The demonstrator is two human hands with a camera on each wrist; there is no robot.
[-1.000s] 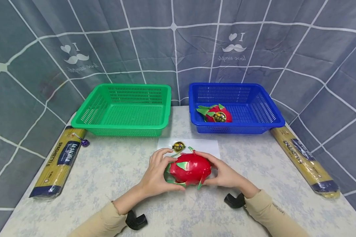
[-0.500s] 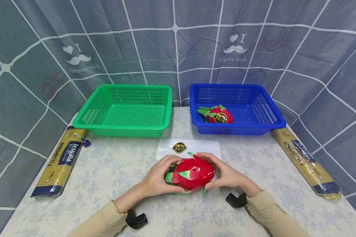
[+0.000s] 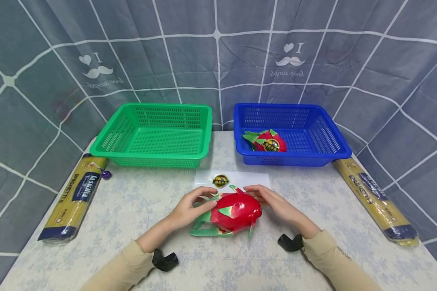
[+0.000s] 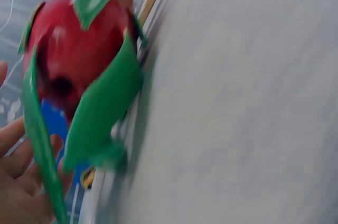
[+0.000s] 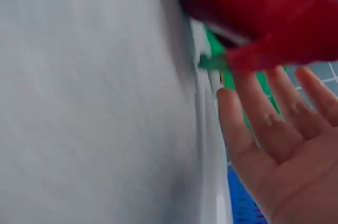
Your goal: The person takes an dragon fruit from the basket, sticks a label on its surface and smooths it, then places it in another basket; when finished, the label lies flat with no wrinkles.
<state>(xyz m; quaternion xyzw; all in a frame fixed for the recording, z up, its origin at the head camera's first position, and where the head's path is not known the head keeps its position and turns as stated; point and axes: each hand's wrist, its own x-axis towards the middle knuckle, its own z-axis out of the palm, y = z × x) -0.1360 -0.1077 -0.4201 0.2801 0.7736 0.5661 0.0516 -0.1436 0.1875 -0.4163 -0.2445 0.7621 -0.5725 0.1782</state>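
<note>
while fingers of the left hand (image 3: 186, 211) and right hand (image 3: 279, 207) sit loosely apart either side of the red dragon fruit (image 3: 236, 212), clamped on nothing, it seems to rest on the tabletop (image 3: 218, 266), by the white sheet (image 3: 253, 178). rounded body could roll if 1 hand nudges it; leaves (image 3: 206, 232) could snag withdrawing fingers. some fingertips hidden, contact unclear, wrist views blurry. blue basket (image 3: 293, 155) front wall hides 2nd fruit's (image 3: 265, 139) underside.
</note>
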